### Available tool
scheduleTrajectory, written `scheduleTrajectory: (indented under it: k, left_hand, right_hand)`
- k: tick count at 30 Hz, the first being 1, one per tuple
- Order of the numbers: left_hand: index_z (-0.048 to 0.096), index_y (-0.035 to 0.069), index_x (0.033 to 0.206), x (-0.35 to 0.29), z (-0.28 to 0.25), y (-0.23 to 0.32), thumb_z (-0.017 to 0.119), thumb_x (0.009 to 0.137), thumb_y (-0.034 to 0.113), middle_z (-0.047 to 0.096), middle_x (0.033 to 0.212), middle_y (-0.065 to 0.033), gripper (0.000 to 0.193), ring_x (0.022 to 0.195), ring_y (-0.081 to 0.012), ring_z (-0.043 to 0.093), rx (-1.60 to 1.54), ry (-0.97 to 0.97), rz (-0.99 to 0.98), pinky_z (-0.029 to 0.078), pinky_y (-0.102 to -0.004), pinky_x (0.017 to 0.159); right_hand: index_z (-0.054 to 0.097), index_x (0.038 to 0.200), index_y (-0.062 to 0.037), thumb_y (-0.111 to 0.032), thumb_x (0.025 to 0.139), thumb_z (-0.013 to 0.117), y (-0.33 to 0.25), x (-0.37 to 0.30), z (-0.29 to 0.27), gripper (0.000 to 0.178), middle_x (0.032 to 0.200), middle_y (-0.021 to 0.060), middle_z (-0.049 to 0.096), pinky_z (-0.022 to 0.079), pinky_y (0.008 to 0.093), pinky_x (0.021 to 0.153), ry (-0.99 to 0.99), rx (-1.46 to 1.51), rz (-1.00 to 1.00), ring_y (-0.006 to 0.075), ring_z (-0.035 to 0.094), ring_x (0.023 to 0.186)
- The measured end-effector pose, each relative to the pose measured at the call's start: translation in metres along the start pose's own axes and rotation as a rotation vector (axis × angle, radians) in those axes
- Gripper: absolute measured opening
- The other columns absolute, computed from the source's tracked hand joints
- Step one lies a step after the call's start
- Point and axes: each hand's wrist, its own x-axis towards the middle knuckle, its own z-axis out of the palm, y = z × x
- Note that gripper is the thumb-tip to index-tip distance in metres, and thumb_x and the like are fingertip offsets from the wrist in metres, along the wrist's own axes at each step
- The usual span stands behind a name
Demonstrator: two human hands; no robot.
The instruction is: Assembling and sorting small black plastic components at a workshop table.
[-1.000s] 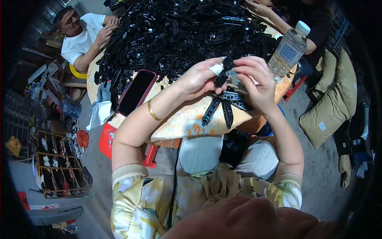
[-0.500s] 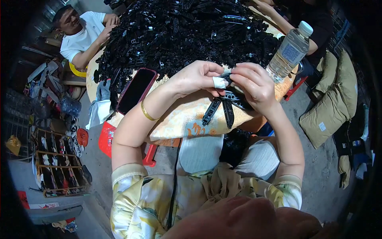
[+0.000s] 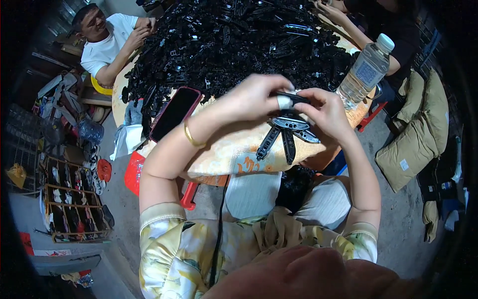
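My left hand (image 3: 259,102), partly smeared by motion, has its fingers closed on a small dark black plastic part (image 3: 289,95). White tape wraps one of its fingertips. My right hand (image 3: 328,110) pinches the same part from the other side. Just under both hands, several long black plastic pieces (image 3: 288,144) lie fanned out near the table's front edge, some with shiny faces. Beyond the hands rises a big heap of black plastic parts (image 3: 224,50). The held part's exact kind is too small and covered to tell.
A phone (image 3: 174,114) lies left of my left forearm. At the right stands a clear bottle (image 3: 366,72) with a pale cap. Two other people sit round the cloth-covered table (image 3: 214,162). Stuffed tan sacks (image 3: 413,144) rest on the floor; a shoe rack (image 3: 77,199) stands left.
My left hand has shifted and turned over the held part, and my right fingers have drawn back slightly. More of the shiny pieces beneath now shows. The whole view has tilted a little.
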Motion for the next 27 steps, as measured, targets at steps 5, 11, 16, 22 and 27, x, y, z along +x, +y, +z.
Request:
scheduleTrajectory:
  k: [5, 11, 16, 22, 27]
  left_hand:
    - [0.064, 0.000, 0.097, 0.057, -0.074, -0.062, 0.066, 0.078, 0.042, 0.062, 0.098, -0.0186, 0.046, 0.092, -0.0329, 0.060, 0.779, 0.482, -0.464, 0.050, -0.0417, 0.081]
    - [0.062, 0.002, 0.101, 0.070, -0.103, -0.124, 0.069, 0.075, 0.038, 0.060, 0.099, -0.0175, 0.045, 0.098, -0.0325, 0.058, 0.924, 0.480, -0.742, 0.050, -0.0405, 0.082]
    - [0.060, 0.001, 0.098, 0.071, -0.084, -0.123, 0.066, 0.078, 0.032, 0.064, 0.087, -0.0168, 0.037, 0.084, -0.0346, 0.062, 0.985, 0.738, -0.405, 0.050, -0.0426, 0.075]
    - [0.059, 0.001, 0.097, 0.042, -0.062, -0.068, 0.069, 0.077, 0.017, 0.062, 0.079, -0.0094, 0.028, 0.074, -0.0174, 0.060, 0.298, 0.787, -0.311, 0.047, -0.0305, 0.066]
    - [0.053, -0.002, 0.108, 0.011, -0.023, -0.040, 0.064, 0.080, 0.002, 0.058, 0.086, -0.0025, 0.030, 0.079, -0.0091, 0.058, -0.485, 0.491, -0.274, 0.048, -0.0213, 0.072]
  right_hand:
    - [0.068, 0.092, -0.0018, -0.023, 0.078, 0.066, 0.017, 0.004, -0.009, 0.026, 0.084, 0.0133, 0.066, 0.050, 0.0308, 0.066, -0.138, -0.141, 0.052, 0.0227, 0.064, 0.071]
    - [0.067, 0.090, -0.0002, -0.019, 0.079, 0.067, 0.013, 0.013, 0.006, 0.022, 0.081, 0.0106, 0.064, 0.049, 0.0286, 0.062, 0.040, -0.248, -0.109, 0.0194, 0.063, 0.070]
    - [0.063, 0.096, -0.0056, -0.023, 0.074, 0.069, 0.024, 0.035, 0.017, 0.028, 0.084, 0.0090, 0.060, 0.049, 0.0346, 0.067, 0.279, -0.636, -0.327, 0.0272, 0.060, 0.080]
    - [0.062, 0.087, -0.0068, -0.013, 0.072, 0.067, 0.028, 0.038, 0.026, 0.017, 0.080, 0.0072, 0.059, 0.049, 0.0357, 0.067, 0.201, -0.722, -0.335, 0.0247, 0.058, 0.080]
    - [0.062, 0.093, -0.0054, -0.012, 0.076, 0.065, 0.024, 0.033, 0.014, 0.019, 0.085, 0.0104, 0.062, 0.050, 0.0335, 0.067, 0.302, -0.516, -0.309, 0.0255, 0.060, 0.081]
